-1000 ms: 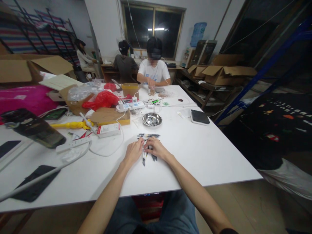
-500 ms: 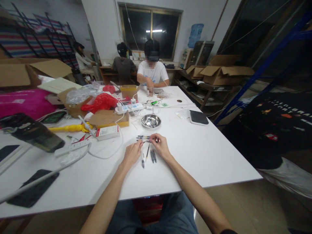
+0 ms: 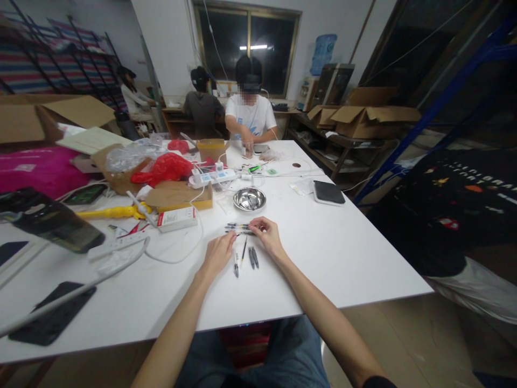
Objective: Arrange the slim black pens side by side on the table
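A row of pens (image 3: 236, 226) lies crosswise on the white table in front of me. My left hand (image 3: 218, 252) is closed just below its left end, a small dark piece at the fingertips, too small to name. My right hand (image 3: 267, 235) pinches at the row's right end; its fingers hide what they grip. Between my hands and the table's near edge lie a thin pen refill (image 3: 244, 252), a clear pen barrel with a dark tip (image 3: 236, 265) and two dark grey pen parts (image 3: 253, 257) side by side. Beyond the row stands a steel bowl (image 3: 249, 207) with small dark parts in it.
Left lie a white-and-red box (image 3: 176, 220), a cardboard tray (image 3: 177, 198), a power strip (image 3: 214, 178), cables, a dark bottle (image 3: 52, 221) and a black phone-like slab (image 3: 52, 312). A black-topped device (image 3: 329, 192) sits right. Across the table a person (image 3: 251, 116) works.
My right hand has shifted slightly up to the right end of the pen row, apart from my left fingertips. My left hand has barely moved. The view has tilted a little.
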The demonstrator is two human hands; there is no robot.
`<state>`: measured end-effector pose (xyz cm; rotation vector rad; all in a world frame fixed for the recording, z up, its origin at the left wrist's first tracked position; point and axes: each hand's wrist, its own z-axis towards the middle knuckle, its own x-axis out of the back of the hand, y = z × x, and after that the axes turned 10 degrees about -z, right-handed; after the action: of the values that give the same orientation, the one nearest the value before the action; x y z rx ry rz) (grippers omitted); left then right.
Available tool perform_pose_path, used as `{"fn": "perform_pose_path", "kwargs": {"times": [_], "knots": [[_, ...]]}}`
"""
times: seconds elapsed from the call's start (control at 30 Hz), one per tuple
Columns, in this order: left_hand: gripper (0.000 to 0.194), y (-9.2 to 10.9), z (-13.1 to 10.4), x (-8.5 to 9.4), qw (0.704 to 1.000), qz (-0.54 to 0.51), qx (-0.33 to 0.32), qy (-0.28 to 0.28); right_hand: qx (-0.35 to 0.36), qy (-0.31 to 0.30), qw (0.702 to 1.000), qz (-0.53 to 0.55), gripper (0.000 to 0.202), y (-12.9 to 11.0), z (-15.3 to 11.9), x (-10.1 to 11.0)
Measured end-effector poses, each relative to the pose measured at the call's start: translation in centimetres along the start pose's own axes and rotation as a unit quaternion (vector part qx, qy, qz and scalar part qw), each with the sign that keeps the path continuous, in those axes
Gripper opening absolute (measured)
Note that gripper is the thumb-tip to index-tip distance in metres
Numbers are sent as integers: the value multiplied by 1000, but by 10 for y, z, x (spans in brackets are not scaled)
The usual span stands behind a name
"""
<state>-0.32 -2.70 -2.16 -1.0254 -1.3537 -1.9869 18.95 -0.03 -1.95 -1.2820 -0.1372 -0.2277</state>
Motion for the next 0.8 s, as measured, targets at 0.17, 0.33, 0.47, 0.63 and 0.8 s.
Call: {"fn": "perform_pose_path", "kwargs": {"times": [0.17,0.33,0.47,0.63,0.8], "knots": [[30,1,-1,0,1000,-4,-6,-13,9,-64,998,-2,21,6,-5,-7],[27,5,-2,2,998,-41,-34,-20,1,-75,997,-2,27,14,-8,-14],[27,10,-4,2,998,-30,-46,-18,44,-89,995,-24,31,9,-11,-12],[27,10,-4,0,998,-33,-59,4,83,-86,992,-51,36,1,-15,-12],[28,7,-4,-5,994,-61,-74,51,64,-85,994,4,48,1,-14,-11]]}}
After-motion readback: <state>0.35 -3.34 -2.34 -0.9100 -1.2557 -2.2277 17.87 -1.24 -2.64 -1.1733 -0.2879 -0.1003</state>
